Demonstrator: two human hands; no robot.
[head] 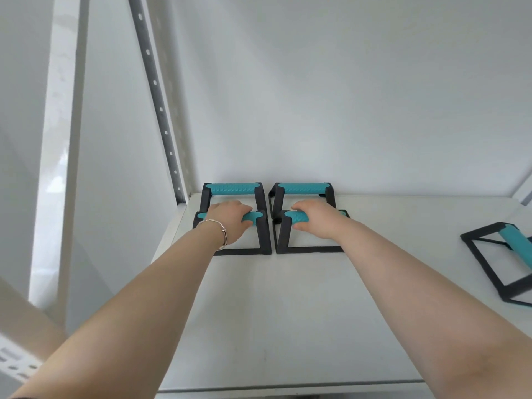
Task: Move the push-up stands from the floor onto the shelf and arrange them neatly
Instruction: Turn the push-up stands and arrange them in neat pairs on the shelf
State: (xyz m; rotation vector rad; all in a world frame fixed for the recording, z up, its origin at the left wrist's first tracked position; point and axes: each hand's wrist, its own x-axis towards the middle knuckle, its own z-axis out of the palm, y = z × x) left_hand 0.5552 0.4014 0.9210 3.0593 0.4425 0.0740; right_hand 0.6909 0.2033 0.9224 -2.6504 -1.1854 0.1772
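Forearms over shelf [288,312]; left hand [230,223] & right hand [315,223] each curl fingers [246,211] round teal bar of front-left stand [266,237] and front-right stand [280,234], just before back pair [233,188]. Rigid, prob light frames; textured bar = best hold. 5th stand [516,244] tipped, far right.

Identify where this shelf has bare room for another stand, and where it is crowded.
Free: the stretch of shelf between the front right stand and the lone stand at the right edge; also the near front strip. Crowded: back left corner, four stands two by two, the left hand gripping the front left stand, the right hand the front right.
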